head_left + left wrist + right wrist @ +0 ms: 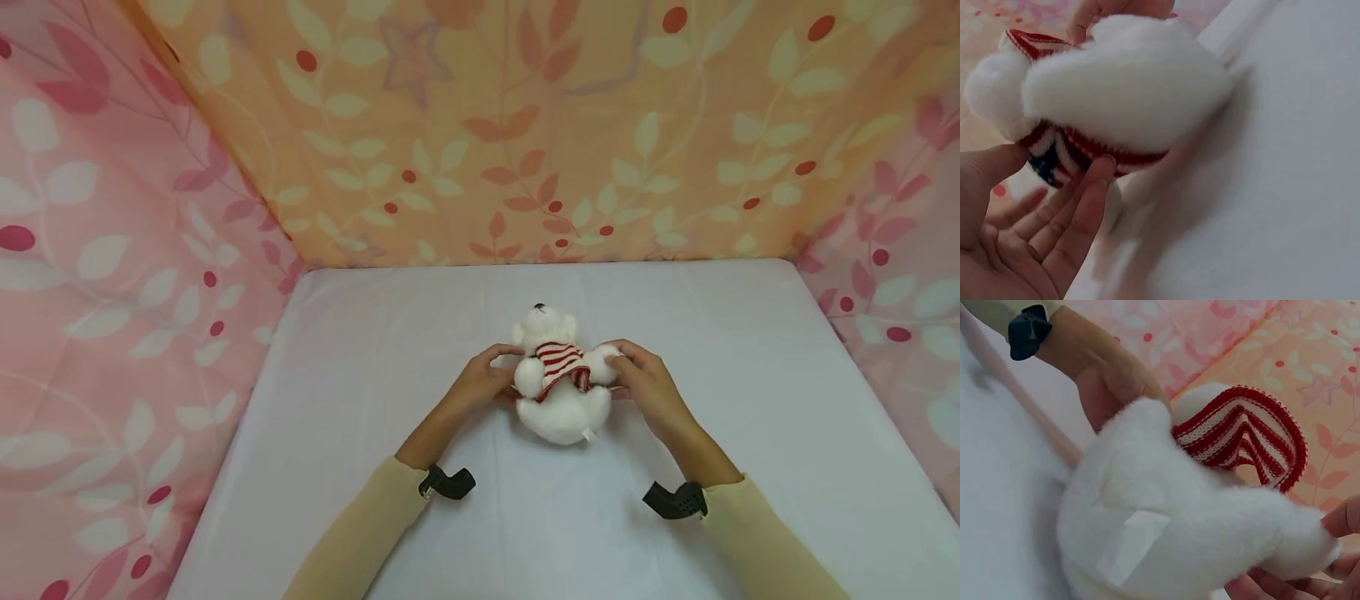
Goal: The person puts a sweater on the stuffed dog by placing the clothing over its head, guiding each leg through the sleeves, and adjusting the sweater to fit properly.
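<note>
A white plush teddy bear (562, 417) in a red-and-white striped knit sweater (1247, 425) is between my two hands, its head toward the far side of the table. On the bear's left side in the head view, my left hand (483, 379) holds it, thumb and fingertips against the knit. A dark blue patch (1046, 164) shows on the sweater there. My right hand (651, 387) grips the bear's arm on the other side, thumb on top and fingers beneath. A white tag (1135, 544) hangs near the bear's bottom. Whether the bear touches the table is unclear.
A white-covered table (360, 333) lies under the hands. Orange patterned cloth (465, 133) hangs behind it, with pink patterned cloth (112, 275) at the sides. Black wrist devices (450, 483) sit on both of the person's forearms.
</note>
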`<state>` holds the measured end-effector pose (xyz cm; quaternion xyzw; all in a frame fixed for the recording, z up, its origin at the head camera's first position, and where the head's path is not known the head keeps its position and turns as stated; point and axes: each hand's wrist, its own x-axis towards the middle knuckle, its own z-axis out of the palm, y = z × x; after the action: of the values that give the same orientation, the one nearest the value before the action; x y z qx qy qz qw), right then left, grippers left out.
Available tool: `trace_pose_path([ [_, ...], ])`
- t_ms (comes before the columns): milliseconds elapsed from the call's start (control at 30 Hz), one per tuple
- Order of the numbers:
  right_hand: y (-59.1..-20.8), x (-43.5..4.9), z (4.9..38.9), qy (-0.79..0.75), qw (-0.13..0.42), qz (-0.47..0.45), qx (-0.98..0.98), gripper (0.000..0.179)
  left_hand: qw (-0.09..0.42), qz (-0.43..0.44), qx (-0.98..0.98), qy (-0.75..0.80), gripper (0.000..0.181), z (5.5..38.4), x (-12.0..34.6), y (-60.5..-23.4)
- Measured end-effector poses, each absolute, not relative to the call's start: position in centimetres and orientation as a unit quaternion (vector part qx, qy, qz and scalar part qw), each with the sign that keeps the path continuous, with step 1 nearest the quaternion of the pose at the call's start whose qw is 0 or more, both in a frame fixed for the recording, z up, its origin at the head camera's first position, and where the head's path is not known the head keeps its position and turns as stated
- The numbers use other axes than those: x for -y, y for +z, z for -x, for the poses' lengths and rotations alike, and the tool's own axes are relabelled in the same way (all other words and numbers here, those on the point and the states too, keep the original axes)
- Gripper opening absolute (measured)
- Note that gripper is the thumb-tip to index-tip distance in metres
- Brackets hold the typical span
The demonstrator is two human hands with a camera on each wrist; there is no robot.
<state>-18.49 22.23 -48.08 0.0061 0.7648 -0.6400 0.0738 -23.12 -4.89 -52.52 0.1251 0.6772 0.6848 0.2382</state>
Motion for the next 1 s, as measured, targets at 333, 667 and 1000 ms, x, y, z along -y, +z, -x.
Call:
trace_pose_path([
  [333, -50.2, -22.7, 19.9, -0.668, 0.106, 0.086, -0.732, 0.04, 0.161, -0.248, -0.708, 0.641, 0.029, 22.3, 6.0, -50.9],
  [667, -52.2, -22.5, 22.1, -0.629, 0.116, 0.127, -0.758, 0.029, 0.095, -0.26, -0.765, 0.582, 0.012, 23.6, 4.4, -51.5],
  [1000, -52.0, -22.3, 22.6, -0.623, 0.121, 0.144, -0.759, 0.027, 0.086, -0.232, -0.779, 0.577, 0.013, 24.1, 4.1, -53.8],
])
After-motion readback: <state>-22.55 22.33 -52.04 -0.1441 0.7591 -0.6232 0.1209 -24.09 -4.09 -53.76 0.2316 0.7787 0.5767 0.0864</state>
